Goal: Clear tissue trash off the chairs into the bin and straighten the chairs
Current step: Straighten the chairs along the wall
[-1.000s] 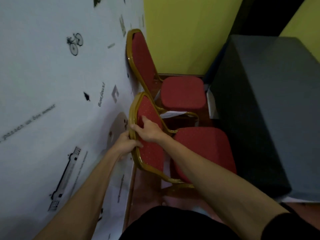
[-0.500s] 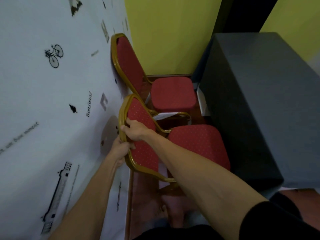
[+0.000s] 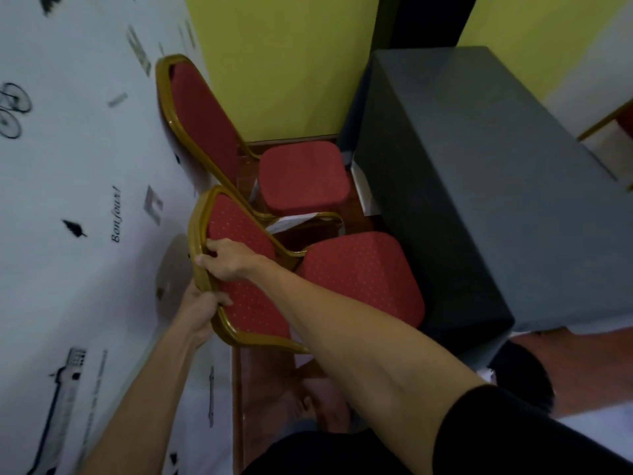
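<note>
The reddish-brown wooden floor (image 3: pixel 263 382) carried two red, gold-framed chairs in a row along the printed wall: the near chair (image 3: pixel 359 275) and, just behind it, the far chair (image 3: pixel 303 176). A grey-draped bench (image 3: pixel 462 186) stood just beside their seats. A white scrap (image 3: pixel 291 221) showed between the chairs (paper or tissue, hard to tell), and a white strip (image 3: pixel 364 190) at the bench's foot.
</note>
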A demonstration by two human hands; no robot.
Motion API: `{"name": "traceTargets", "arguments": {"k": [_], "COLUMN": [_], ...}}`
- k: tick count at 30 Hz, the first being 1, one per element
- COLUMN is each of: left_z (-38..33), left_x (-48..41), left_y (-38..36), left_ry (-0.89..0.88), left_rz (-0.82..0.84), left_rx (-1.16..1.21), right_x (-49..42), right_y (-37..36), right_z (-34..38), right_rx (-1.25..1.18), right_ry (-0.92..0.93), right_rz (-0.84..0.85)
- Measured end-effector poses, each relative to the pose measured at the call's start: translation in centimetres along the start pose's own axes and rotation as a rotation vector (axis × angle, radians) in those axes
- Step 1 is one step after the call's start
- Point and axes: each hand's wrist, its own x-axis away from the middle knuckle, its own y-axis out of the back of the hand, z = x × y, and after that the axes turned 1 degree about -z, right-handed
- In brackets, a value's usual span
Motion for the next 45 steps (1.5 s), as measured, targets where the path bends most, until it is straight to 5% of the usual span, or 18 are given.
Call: {"name": "traceTargets", "arguments": {"k": [21,33,40,45], "left_z": [-1.2,-3.9,-11.3,-16.5], "left_x": [-1.0,-1.8,-6.2,-9.0], "left_y": [-6.4,-4.8,-3.1,-2.0], "left_ry": [-0.023,0.05,-0.033,-0.072], "left_rz": [0.177,0.261,0.009,-0.071], "left_rx": [-0.073,-0.169,-0.002,-0.12], "right_x": [0.8,0.5,-2.9,-6.7], "right_y": [3.0,10.5,15.8,17.5], "right_z": [-5.9,-8.3,-7.2,-5.0], "right_rx": [-0.191,-0.333,-0.344,-0.312], "right_ry": [-0.033,-0.039,-0.008,0.012], "right_rz": [-0.186,-0.111,-0.206,-0.166]}}
